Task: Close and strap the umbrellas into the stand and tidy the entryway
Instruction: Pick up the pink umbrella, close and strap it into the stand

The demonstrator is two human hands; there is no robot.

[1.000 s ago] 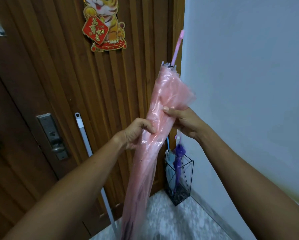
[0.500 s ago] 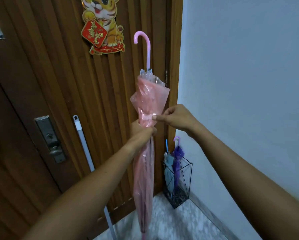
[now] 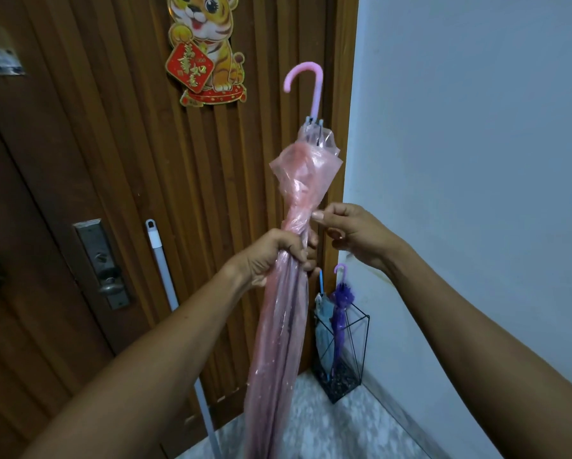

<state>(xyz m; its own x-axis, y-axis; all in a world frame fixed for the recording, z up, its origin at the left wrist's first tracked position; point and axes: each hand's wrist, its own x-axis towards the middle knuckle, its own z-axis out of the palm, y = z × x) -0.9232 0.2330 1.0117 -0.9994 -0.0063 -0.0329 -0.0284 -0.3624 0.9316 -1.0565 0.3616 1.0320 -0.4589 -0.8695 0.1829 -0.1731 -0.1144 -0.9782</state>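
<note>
I hold a closed pink translucent umbrella upright, its curved pink handle at the top and its tip near the floor. My left hand grips the gathered canopy around its middle. My right hand is beside it to the right, thumb and forefinger pinching the plastic just above my left hand. In the corner below stands a black wire umbrella stand holding a purple umbrella and a grey-blue umbrella, both closed.
A brown wooden door with a metal lock plate fills the left. A white pole leans against it. A tiger decoration hangs on the slats. The white wall is on the right, marble floor below.
The pink umbrella went from tilted to upright, its hooked handle now in view. My left hand has tightened the canopy into a narrower bundle. My right hand shifted from gripping the canopy to pinching its edge.
</note>
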